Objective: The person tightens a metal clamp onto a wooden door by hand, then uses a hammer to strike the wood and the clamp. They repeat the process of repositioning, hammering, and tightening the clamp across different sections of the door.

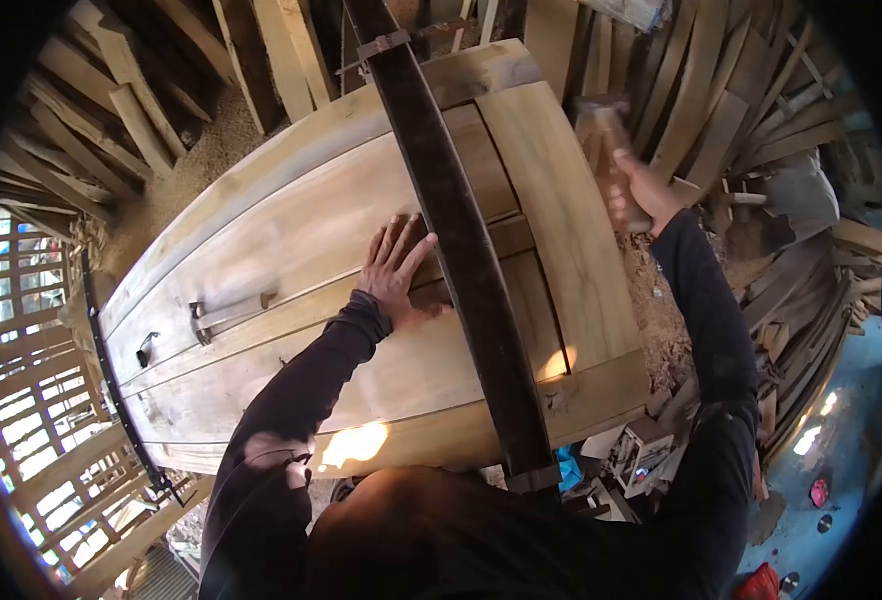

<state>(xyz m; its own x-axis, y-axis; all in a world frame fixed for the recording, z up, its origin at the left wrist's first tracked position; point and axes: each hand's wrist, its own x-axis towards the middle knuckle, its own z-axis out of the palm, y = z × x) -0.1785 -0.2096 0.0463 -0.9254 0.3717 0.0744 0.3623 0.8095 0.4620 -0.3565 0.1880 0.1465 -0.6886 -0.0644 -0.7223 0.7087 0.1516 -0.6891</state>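
Observation:
A large wooden door with frame pieces and panels lies flat in front of me. Across it runs a dark metal bar clamp. My left hand rests on the door with its fingers spread, the fingertips close to the clamp bar. Beyond the door's right end, my right hand is closed round the handle of a hammer, raised and smeared by motion. A second hammer lies on the left half of the door, beside a small dark object I cannot make out.
Another dark bar clamp spans the door's left end. Stacked boards and sawdust surround the work. A slatted wooden wall stands at left. At lower right are a blue surface and cluttered offcuts.

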